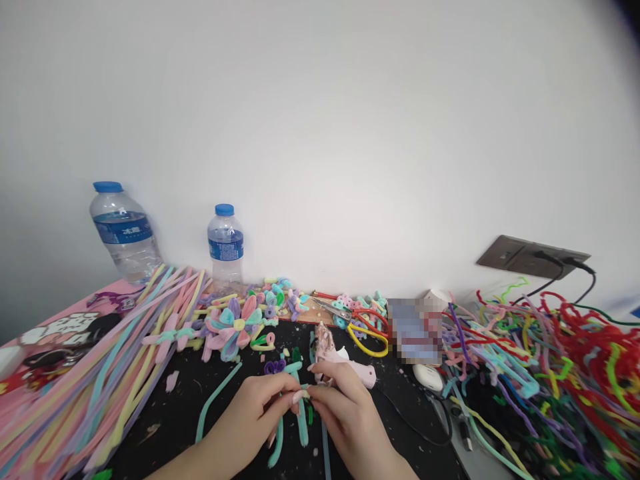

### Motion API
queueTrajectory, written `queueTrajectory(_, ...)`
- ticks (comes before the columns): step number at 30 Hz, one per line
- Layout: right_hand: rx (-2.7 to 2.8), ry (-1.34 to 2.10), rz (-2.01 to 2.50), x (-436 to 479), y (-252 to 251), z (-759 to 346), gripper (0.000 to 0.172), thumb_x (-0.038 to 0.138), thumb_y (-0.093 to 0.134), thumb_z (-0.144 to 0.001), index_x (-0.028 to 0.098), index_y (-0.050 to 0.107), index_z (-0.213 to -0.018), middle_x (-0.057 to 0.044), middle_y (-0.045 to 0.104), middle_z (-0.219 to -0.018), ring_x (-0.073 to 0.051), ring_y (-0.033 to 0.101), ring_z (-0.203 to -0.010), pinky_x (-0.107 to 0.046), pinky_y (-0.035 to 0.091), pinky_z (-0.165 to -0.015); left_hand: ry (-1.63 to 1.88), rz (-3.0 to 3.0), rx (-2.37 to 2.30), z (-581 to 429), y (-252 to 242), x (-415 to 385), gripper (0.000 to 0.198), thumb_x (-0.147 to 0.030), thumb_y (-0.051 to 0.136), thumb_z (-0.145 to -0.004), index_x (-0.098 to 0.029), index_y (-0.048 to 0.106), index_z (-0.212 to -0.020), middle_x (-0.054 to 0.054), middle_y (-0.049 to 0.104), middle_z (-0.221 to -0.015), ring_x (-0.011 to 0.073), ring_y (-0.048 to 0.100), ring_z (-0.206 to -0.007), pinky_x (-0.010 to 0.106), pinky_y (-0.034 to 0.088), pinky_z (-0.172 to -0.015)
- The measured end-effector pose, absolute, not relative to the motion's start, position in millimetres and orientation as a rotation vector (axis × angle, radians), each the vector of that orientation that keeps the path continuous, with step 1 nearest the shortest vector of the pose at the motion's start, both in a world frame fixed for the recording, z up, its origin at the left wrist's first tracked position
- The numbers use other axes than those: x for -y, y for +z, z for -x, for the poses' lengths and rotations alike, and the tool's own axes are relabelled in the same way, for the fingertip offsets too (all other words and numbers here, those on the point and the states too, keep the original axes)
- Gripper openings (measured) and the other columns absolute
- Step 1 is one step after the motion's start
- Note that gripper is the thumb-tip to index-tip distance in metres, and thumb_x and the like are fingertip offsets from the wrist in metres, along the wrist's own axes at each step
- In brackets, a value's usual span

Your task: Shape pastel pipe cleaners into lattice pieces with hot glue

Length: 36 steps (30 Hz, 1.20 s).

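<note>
Lying along the left of the bench [165, 413]: a sheaf of straight pipe cleaners [95, 373], with two water bottles [123, 230] standing behind it against the wall. Sitting mid-bench: a pipe-cleaner flower [235, 327], scissors [350, 313] to its right, a glue gun [345, 363] just behind both hands [300, 417]. Sprawling at the right, below a wall socket [530, 257]: a tangled heap of pipe cleaners [560, 360].

A mint-green pipe cleaner [302, 420] stands roughly upright over the black table mat [185, 400], near its front edge, pinched at the top between both hands' fingertips, its lower end trailing down.
</note>
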State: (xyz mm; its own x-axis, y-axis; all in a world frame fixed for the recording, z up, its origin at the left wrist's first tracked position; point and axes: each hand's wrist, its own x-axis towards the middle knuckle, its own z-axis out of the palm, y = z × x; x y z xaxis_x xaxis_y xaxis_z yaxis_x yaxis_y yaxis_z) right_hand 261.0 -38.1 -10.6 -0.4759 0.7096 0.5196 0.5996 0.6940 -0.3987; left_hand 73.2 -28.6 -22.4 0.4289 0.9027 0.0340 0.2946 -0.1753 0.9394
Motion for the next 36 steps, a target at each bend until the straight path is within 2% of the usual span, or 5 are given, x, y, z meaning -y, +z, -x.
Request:
queueTrajectory(11,2.234,0.195,1.062,35,-13,-265,0.04,0.009,0.046,-0.086,0.018,0.045,-0.126,-0.013,0.051,-0.123,-0.022,0.048,-0.113,-0.036,0.044,-0.094,0.869,-1.756,-1.114,-69,-19,24,0.027,-0.032,0.04,-0.09,-0.018,0.061,-0.08,-0.002,0.06,-0.07,0.0072,0.048,-0.042,0.017,0.038,-0.045)
queueTrajectory(18,1.984,0.173,1.429,21,-10,-284,0.018,0.015,0.04,-0.087,0.019,0.052,-0.074,-0.01,0.055,-0.102,-0.022,0.054,-0.095,-0.035,0.046,-0.079,1.045,-1.765,-1.424,-54,-12,10,0.023,-0.036,0.044,-0.087,-0.021,0.062,-0.089,0.003,0.067,-0.084,0.0181,0.06,-0.07,0.024,0.045,-0.061)
queueTrajectory(20,2.017,0.192,1.533,18,-7,-288,0.013,0.014,0.042,-0.082,0.019,0.054,-0.085,-0.009,0.055,-0.102,-0.023,0.053,-0.096,-0.036,0.044,-0.081,1.02,-1.75,-1.455,-53,-14,6,0.023,-0.035,0.044,-0.086,-0.021,0.062,-0.088,0.004,0.067,-0.093,0.0202,0.061,-0.078,0.026,0.046,-0.065)
queueTrajectory(25,2.137,0.228,1.72,17,-11,-291,0.058,0.01,0.048,-0.065,0.021,0.045,-0.121,-0.01,0.052,-0.116,-0.029,0.046,-0.108,-0.042,0.039,-0.086,0.874,-1.795,-1.441,-52,-19,4,0.024,-0.033,0.04,-0.088,-0.022,0.06,-0.084,0.002,0.066,-0.082,0.0202,0.062,-0.074,0.028,0.045,-0.065)
queueTrajectory(36,1.912,0.335,1.591,7,-18,-296,0.042,0.012,0.05,-0.068,0.019,0.055,-0.109,-0.007,0.06,-0.104,-0.024,0.055,-0.096,-0.033,0.042,-0.083,0.9,-1.843,-1.402,-52,-19,5,0.024,-0.032,0.04,-0.088,-0.021,0.06,-0.081,0.001,0.065,-0.076,0.0185,0.063,-0.072,0.025,0.046,-0.064)
